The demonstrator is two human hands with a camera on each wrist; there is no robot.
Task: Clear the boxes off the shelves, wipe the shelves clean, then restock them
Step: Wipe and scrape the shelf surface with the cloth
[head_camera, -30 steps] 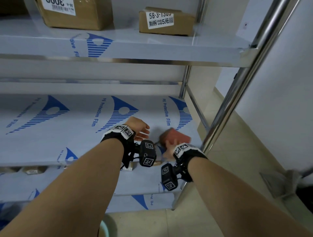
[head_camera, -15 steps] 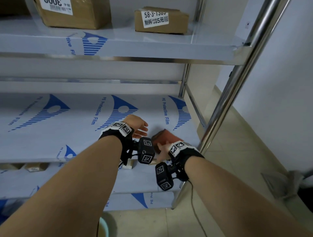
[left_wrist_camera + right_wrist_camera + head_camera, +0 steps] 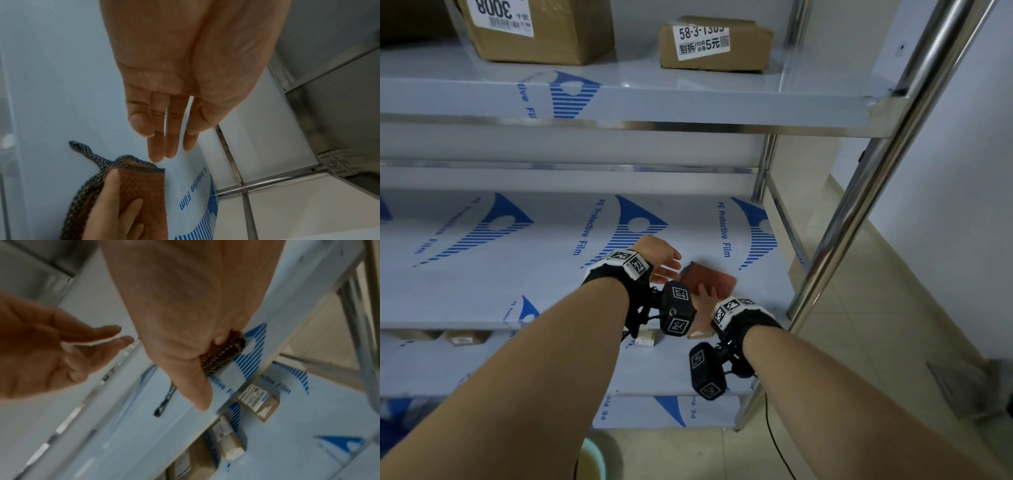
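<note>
A reddish-brown mesh-covered sponge (image 3: 710, 278) lies on the bare middle shelf (image 3: 482, 274), near its front right corner. My right hand (image 3: 705, 295) presses on it from above, with straight fingers (image 3: 112, 186) flat across the sponge (image 3: 144, 186). Its thumb (image 3: 197, 394) sticks out free beside the sponge (image 3: 224, 353). Just left of the sponge hovers my left hand (image 3: 669, 266), fingers straight and relaxed (image 3: 170, 146), holding nothing. Two cardboard boxes stand on the upper shelf, a large one (image 3: 534, 31) and a flat one (image 3: 715, 42).
Small boxes (image 3: 647, 341) sit on the lower shelf under my wrists (image 3: 257, 400). A steel upright post (image 3: 859, 205) stands just right of the sponge. A pale basin (image 3: 592, 459) is on the floor below, and a grey object (image 3: 962, 387) lies at the right.
My right hand has slid the sponge a little to the left, closer to the left hand. The left hand has hardly moved.
</note>
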